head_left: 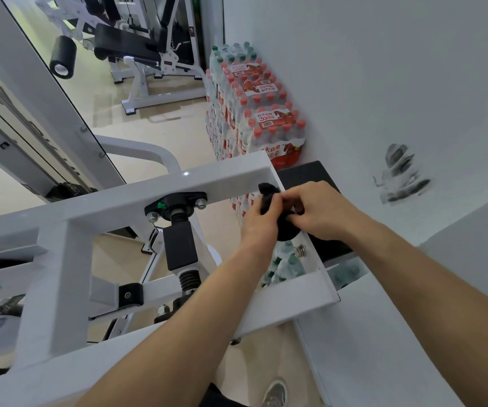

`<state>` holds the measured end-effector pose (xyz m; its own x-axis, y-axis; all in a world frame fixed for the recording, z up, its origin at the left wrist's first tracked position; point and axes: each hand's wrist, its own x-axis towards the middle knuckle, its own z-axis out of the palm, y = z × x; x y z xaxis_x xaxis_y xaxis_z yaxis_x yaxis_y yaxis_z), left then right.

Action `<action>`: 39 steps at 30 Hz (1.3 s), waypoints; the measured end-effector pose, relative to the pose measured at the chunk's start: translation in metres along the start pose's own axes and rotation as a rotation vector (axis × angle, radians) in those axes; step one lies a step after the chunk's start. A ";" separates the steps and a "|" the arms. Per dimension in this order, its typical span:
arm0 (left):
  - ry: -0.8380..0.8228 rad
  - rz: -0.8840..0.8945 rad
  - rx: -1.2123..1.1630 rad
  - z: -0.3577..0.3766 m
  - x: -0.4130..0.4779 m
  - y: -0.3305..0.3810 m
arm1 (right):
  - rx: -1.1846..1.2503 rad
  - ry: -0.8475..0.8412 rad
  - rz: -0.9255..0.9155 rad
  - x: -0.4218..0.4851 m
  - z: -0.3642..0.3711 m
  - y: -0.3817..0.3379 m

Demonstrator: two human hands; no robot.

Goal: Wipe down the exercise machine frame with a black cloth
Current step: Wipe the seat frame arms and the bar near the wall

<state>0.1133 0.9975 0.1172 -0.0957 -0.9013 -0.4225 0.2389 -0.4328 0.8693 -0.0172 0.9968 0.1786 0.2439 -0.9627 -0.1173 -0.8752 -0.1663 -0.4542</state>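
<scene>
The fingers (273, 202) of the left hand (261, 220) were curled round the black cloth (269, 190), and the right hand (323, 212) pinched the same bunched wad from the other side, both at the far corner of the white frame (231, 177). Bunched so tight, the cloth would likely have touched the bar with only a small patch and left streaks. A loosened pinch could have dropped it through the open frame, near the water bottles (266, 124).

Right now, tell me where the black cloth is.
Head view, right of centre: the black cloth is gripped between left hand and right hand at the white frame corner.
</scene>
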 end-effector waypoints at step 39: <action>0.214 -0.175 0.334 0.024 0.019 0.000 | -0.130 0.407 0.099 -0.027 0.030 0.024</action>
<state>0.0886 0.9804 0.1150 0.1041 -0.8053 -0.5837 -0.0925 -0.5922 0.8005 -0.0321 1.0255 0.1440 -0.0055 -0.9766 0.2148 -0.9377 -0.0696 -0.3405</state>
